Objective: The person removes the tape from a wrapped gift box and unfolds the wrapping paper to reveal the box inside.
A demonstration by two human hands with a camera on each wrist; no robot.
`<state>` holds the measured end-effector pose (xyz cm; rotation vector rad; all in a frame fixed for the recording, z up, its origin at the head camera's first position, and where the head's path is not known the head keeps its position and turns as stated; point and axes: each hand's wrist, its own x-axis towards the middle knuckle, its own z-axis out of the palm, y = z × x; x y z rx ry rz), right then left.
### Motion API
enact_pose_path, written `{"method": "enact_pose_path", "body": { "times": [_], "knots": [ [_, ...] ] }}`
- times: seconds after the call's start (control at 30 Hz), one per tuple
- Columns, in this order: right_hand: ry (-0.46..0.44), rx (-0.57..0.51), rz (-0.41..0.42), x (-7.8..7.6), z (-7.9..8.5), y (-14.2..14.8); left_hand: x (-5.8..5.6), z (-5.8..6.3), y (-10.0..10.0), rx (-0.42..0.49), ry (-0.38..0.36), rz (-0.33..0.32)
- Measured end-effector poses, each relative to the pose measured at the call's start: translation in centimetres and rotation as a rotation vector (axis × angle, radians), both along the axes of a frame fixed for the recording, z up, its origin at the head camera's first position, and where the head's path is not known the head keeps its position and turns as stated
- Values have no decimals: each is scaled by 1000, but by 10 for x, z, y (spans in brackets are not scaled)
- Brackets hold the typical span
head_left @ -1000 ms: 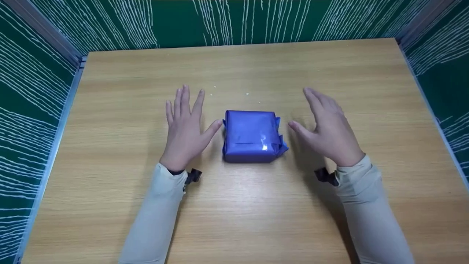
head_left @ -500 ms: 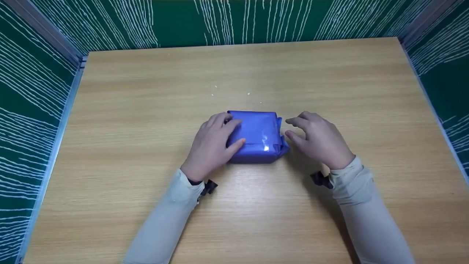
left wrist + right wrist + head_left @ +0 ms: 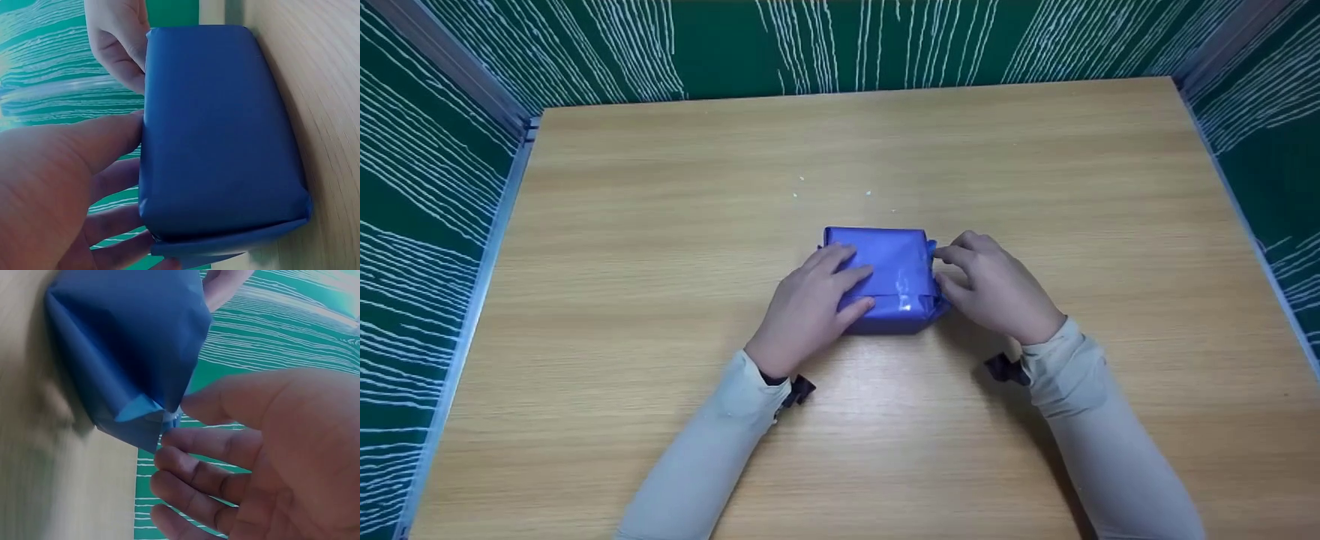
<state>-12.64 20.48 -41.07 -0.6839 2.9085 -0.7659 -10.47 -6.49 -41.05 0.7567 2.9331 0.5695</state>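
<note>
While the left hand [image 3: 810, 311] touches the parcel [image 3: 894, 262], table edges [image 3: 855, 96] lie distant.

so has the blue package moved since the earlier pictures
No: in the head view the blue package shows no visible shift either way against the white specks beyond it on the table.

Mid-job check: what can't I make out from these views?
Inside of the blue wrapped package: covered by its wrapping, every view.
Its underside: against the wood-grain tabletop, head view.
Its left edge: partly behind the left hand, head view.
White specks: too small to identify, head view.
Tabletop grain: blurred, right wrist view.
</note>
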Motion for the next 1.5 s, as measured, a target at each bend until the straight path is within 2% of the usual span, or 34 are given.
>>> {"method": "enact_pose_path", "body": {
  "times": [0.27,0.67,1.1,1.5],
  "knots": [
    [4,-32,-17,1,-1,-2,1,1,2,-5,-7,-11],
    [-73,-77,-69,-2,-1,-5,5,1,3,4,-2,-14],
    [-25,-142,-90,-8,-10,-6,5,-3,8,28,-9,29],
    [9,-148,-129,-11,-15,-9,4,-11,14,47,8,59]
  ]
}}
